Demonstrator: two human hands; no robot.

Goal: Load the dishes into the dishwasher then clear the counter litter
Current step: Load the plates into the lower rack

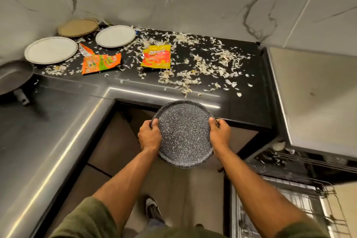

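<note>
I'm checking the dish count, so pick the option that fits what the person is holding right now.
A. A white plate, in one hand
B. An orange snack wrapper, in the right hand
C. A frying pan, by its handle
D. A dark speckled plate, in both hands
D: the left hand and right hand each grip an opposite side of the rim of the dark speckled plate, held out in front of the counter.

The black L-shaped counter (pixel 241 106) carries two white plates (pixel 51 50) (pixel 115 36) and a tan plate (pixel 78 27) at ten o'clock, a frying pan (pixel 14 75) at nine, two torn snack wrappers (pixel 101 63) (pixel 156 56) at eleven, and pale peel scraps (pixel 204 60) scattered toward one o'clock.
</note>
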